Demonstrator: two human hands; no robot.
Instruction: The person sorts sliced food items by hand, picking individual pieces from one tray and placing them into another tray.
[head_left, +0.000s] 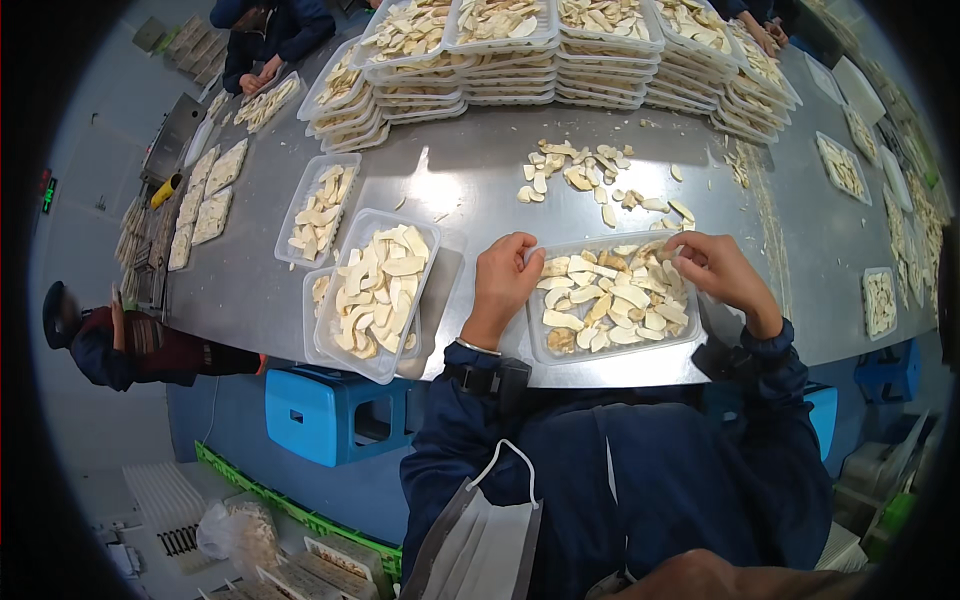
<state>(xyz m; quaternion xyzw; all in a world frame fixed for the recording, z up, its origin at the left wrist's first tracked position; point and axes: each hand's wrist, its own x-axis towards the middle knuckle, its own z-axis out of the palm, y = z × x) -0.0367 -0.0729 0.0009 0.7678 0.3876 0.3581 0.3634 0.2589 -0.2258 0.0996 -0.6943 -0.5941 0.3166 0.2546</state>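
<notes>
A clear plastic tray (537, 330) of pale dried slices, which look like mushroom, lies on the steel table (480, 150) before me. My left hand (506, 277) is at its upper left corner, thumb and fingertips together at the rim; whether they pinch it cannot be told. At the upper right corner my right hand (712, 270) has its fingertips curled at a brownish slice (651, 253); its grip is partly hidden. Loose slices (581, 176) are scattered beyond the tray. To the left, a heaped tray (430, 259) rests tilted on another tray (309, 300).
Stacked filled trays (510, 97) stand along the far side. Another part-filled tray (289, 217) lies at left. Co-workers' hands (262, 77) show at the upper left and others (769, 36) at the upper right. A person (142, 345) stands at far left, near a blue stool (330, 412).
</notes>
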